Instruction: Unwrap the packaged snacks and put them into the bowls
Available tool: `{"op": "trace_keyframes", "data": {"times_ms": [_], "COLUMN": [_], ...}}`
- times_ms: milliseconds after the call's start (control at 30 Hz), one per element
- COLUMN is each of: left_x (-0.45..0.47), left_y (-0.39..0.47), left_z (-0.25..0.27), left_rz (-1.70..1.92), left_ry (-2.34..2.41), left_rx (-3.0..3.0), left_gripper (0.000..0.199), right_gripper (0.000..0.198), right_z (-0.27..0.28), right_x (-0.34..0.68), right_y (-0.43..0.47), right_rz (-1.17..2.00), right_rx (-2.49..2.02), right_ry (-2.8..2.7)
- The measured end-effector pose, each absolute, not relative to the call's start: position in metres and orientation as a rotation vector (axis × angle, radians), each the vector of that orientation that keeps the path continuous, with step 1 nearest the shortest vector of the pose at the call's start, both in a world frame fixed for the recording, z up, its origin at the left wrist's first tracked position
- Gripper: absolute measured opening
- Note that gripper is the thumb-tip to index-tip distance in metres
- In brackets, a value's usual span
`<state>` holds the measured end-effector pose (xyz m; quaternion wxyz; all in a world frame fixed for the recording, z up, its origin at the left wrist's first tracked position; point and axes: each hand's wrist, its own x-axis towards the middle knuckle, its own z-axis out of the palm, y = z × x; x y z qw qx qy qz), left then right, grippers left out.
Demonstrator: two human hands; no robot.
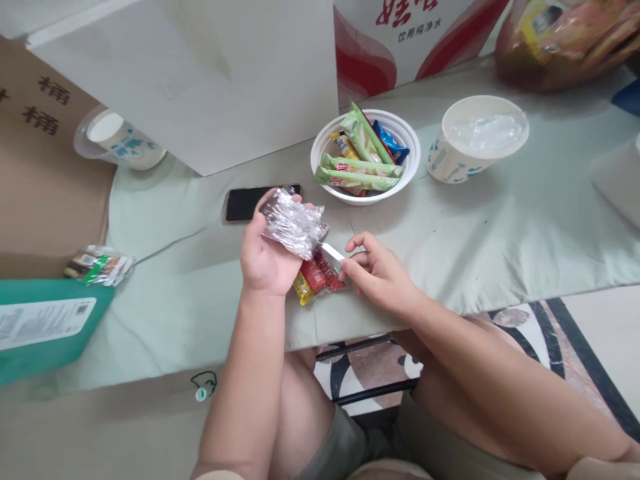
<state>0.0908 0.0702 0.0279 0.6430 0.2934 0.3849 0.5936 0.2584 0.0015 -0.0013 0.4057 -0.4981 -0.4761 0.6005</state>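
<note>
My left hand point(270, 263) is closed around a crinkled, shiny silvery-clear plastic packet point(294, 223), held palm up above the table. Between the thumb and fingers of my right hand point(383, 273) is a slim, flat white strip point(331, 253), whose far end meets the packet's lower right edge. Whether the strip is a tool or part of the wrapping I cannot tell. Below the packet lie red and yellow snack packets point(317, 277), partly hidden. A dark-screened phone point(243, 205) lies behind my left hand, which covers part of it.
A white bowl point(316, 150) holds green, blue and yellow wrapped snacks. Right of it stands a paper tub point(463, 160) with clear plastic inside. A white box point(210, 80) borders the back; a snack packet point(97, 265) and green bag point(55, 353) lie left on the cloth-covered table point(450, 253).
</note>
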Motion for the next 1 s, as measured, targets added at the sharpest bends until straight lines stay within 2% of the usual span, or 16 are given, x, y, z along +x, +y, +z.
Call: {"op": "trace_keyframes", "data": {"times_ms": [133,300,467,533,667,733,867,1000], "left_x": [0.076,0.079,0.088,0.093,0.103,0.107,0.106,0.102], "left_y": [0.077,0.069,0.056,0.051,0.043,0.041,0.042,0.047], "left_z": [0.032,0.03,0.028,0.027,0.023,0.02,0.015,0.017], "left_rz": [1.478,1.43,1.36,1.348,1.258,1.23,1.224,1.154], "left_ry": [0.893,0.876,0.828,0.788,0.789,0.783,0.753,0.78], "left_rx": [0.606,0.577,0.574,0.572,0.511,0.489,0.502,0.547], "left_gripper": [0.044,0.047,0.046,0.047,0.056,0.059,0.061,0.064], "right_gripper": [0.022,0.021,0.019,0.027,0.053,0.048,0.025,0.02], "right_z": [-0.003,-0.012,-0.013,-0.009,-0.002,-0.002,-0.005,-0.005], "right_x": [0.269,0.295,0.303,0.295,0.271,0.261,0.251,0.249], "right_y": [0.001,0.013,0.015,0.011,0.003,0.002,0.003,0.008], "right_rz": [1.31,0.646,0.163,0.202,0.699,0.847,0.992,1.038], "right_rx": [-1.433,-1.686,-1.846,-1.671,-1.269,-1.261,-1.314,-1.334], "right_ry": [-1.363,-1.557,-1.61,-1.638,-1.7,-1.641,-1.463,-1.237]}}
